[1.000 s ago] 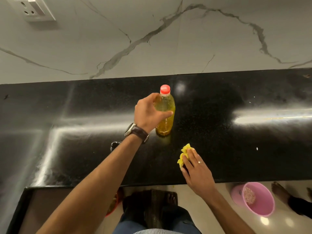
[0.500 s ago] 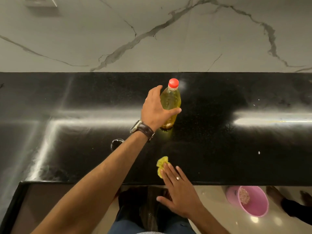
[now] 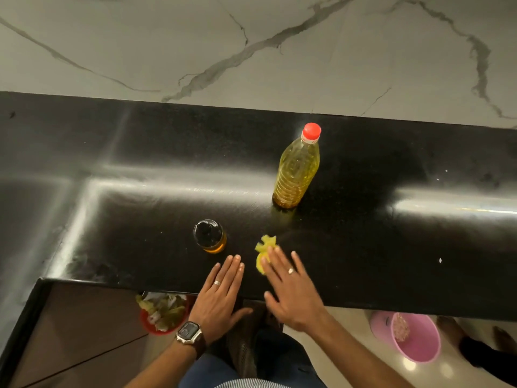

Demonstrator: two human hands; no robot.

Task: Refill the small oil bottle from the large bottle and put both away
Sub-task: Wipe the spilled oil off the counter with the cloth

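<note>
change: the left hand (image 3: 221, 295) has let go of the large bottle (image 3: 296, 170) and come back to the counter's front edge; the right hand (image 3: 291, 292) has slid the yellow cloth (image 3: 264, 254) along the front of the counter.
left hand: flat, fingers straight and together, holding nothing, just in front of the small bottle (image 3: 209, 236).
right hand: fingers spread straight, pressing on the yellow cloth; slightly blurred.
large bottle: upright on the black counter (image 3: 112, 219), red cap on, well behind the hands.
small bottle: upright near the front edge, a little amber oil at its base; its top looks dark, cap unclear.
floor: pink bucket (image 3: 416, 338) at right, red bin (image 3: 161, 313) below the counter.
</note>
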